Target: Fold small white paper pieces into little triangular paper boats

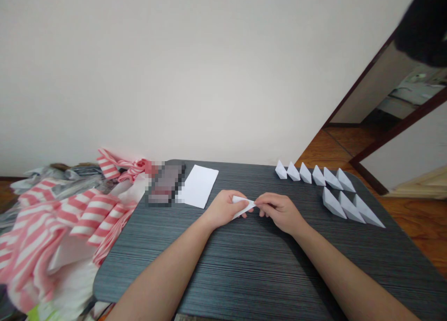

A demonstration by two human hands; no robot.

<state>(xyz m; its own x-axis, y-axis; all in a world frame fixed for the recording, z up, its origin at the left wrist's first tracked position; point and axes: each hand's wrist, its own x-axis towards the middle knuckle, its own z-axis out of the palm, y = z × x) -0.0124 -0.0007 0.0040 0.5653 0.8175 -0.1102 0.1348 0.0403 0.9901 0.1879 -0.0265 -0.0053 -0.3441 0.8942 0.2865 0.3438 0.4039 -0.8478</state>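
Observation:
A small piece of folded white paper [240, 205] is held between my hands above the middle of the dark table [223, 265]. My left hand [223, 209] grips its left part, the thumb lying on top and the fingers behind. At the paper's pointed right end, my right hand [279, 210] pinches the tip between thumb and fingertips. Part of the paper is hidden by my left thumb and fingers. To the left, beyond my left hand, lies a white paper stack [200, 186].
Several folded white paper boats [319, 175] stand in a row at the table's far right, with a shorter row of paper boats [351, 207] nearer. A pixelated dark object [165, 183] lies left of the paper. Striped red-and-white cloth [91, 214] is heaped beside the table's left edge.

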